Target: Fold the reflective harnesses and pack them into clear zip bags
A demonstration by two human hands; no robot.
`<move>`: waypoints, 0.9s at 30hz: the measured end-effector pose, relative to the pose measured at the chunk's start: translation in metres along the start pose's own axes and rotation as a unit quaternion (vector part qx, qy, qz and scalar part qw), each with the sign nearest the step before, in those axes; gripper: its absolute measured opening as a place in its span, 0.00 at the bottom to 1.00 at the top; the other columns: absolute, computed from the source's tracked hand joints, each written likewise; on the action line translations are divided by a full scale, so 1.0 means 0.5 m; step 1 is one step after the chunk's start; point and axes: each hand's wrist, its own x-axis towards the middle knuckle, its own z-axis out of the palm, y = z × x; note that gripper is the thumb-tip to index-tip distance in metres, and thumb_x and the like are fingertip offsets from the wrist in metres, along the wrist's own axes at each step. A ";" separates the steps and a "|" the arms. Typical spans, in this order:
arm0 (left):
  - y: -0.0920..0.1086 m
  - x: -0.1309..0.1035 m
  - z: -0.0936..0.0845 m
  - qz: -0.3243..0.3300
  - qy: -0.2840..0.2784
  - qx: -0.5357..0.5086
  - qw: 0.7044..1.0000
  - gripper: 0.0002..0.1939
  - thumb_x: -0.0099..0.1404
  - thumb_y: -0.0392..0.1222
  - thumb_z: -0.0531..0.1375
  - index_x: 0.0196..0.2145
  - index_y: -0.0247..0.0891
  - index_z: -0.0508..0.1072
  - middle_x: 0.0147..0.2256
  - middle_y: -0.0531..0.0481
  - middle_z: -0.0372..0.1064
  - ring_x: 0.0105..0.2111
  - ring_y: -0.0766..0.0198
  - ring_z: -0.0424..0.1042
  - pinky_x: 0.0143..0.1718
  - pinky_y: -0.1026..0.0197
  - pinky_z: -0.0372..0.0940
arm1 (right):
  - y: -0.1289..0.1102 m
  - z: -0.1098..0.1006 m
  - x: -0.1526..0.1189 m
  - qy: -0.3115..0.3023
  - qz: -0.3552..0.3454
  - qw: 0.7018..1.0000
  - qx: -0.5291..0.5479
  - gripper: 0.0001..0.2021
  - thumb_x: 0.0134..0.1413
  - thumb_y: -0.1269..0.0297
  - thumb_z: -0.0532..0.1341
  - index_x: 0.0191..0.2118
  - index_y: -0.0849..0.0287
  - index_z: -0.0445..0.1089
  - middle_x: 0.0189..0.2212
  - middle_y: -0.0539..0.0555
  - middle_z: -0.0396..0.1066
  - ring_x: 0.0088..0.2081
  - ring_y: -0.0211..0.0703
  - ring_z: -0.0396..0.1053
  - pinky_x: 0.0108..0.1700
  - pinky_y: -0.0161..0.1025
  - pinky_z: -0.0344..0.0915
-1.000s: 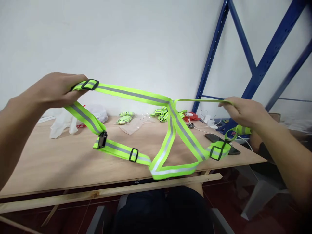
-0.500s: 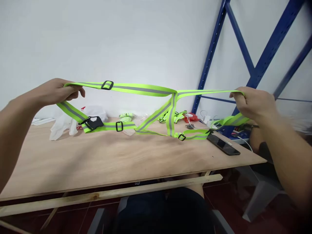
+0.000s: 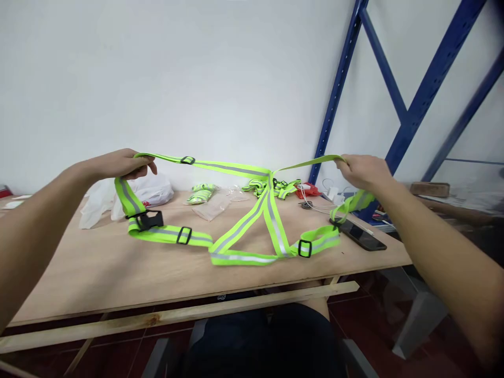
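Note:
A neon yellow-green reflective harness (image 3: 236, 169) with grey stripes hangs between my hands above the table. My left hand (image 3: 132, 164) is closed on its upper strap at the left, beside a black slider (image 3: 187, 160). Closed on the opposite end of the strap is my right hand (image 3: 360, 169). Below, the harness's straps form a triangle in the middle. A black side-release buckle (image 3: 149, 220) dangles under my left hand. Black sliders (image 3: 304, 248) sit on the lower belt, which droops close over the tabletop.
On the wooden table (image 3: 165, 278) lie a white plastic bag (image 3: 155, 190), a bagged green roll (image 3: 201, 194), more reflective straps (image 3: 285, 189), a red packet (image 3: 309, 190) and a black phone (image 3: 362, 234). A blue metal rack (image 3: 338, 89) stands at the right.
Both hands have come lower and closer together. The harness has sunk toward the table, its upper strap is slacker, and the lower triangle has spread more open.

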 end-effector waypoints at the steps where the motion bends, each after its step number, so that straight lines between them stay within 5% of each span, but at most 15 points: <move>1: -0.002 0.007 0.006 0.000 -0.022 -0.014 1.000 0.16 0.60 0.57 0.54 0.32 0.42 0.73 0.18 0.57 0.62 0.22 0.64 0.57 0.28 0.61 0.56 | -0.013 0.008 0.007 0.007 0.003 1.000 -0.001 0.25 0.67 0.51 0.42 0.46 0.57 0.73 0.42 0.66 0.77 0.40 0.60 0.72 0.34 0.44 0.56; 5: -0.031 0.022 0.018 -0.024 -0.010 -0.068 0.997 0.11 0.60 0.52 0.55 0.34 0.44 0.70 0.21 0.57 0.64 0.27 0.61 0.62 0.31 0.60 0.58 | -0.040 0.033 0.011 0.059 0.020 0.998 0.019 0.25 0.68 0.52 0.42 0.47 0.59 0.73 0.38 0.68 0.76 0.35 0.57 0.71 0.35 0.45 0.55; 10: -0.066 0.009 0.026 -0.030 0.035 -0.036 0.998 0.14 0.60 0.55 0.56 0.39 0.46 0.68 0.26 0.57 0.71 0.30 0.61 0.65 0.34 0.61 0.59 | -0.017 0.042 -0.007 0.054 -0.001 0.999 -0.004 0.24 0.68 0.52 0.43 0.46 0.59 0.73 0.34 0.68 0.75 0.32 0.55 0.67 0.33 0.44 0.50; 16: -0.038 -0.014 0.036 0.028 0.087 0.042 0.995 0.15 0.65 0.56 0.52 0.37 0.45 0.68 0.29 0.55 0.73 0.32 0.63 0.67 0.33 0.65 0.58 | 0.003 0.031 -0.009 -0.003 0.011 1.000 -0.018 0.27 0.68 0.51 0.40 0.49 0.58 0.71 0.35 0.69 0.75 0.33 0.58 0.66 0.33 0.44 0.50; 21: -0.016 0.001 0.036 0.079 0.155 0.158 0.972 0.19 0.63 0.58 0.53 0.33 0.41 0.74 0.45 0.50 0.75 0.35 0.62 0.67 0.35 0.64 0.58 | -0.016 0.010 -0.018 -0.018 0.030 0.997 0.067 0.23 0.66 0.51 0.43 0.53 0.57 0.66 0.33 0.65 0.74 0.31 0.54 0.64 0.33 0.43 0.52; 27: 0.056 0.028 0.025 -0.044 0.200 0.109 0.973 0.23 0.61 0.57 0.57 0.45 0.40 0.80 0.21 0.52 0.67 0.27 0.60 0.63 0.28 0.62 0.55 | -0.033 -0.026 -0.026 0.020 0.036 0.969 0.242 0.13 0.60 0.50 0.55 0.36 0.54 0.66 0.29 0.57 0.71 0.32 0.48 0.64 0.35 0.41 0.56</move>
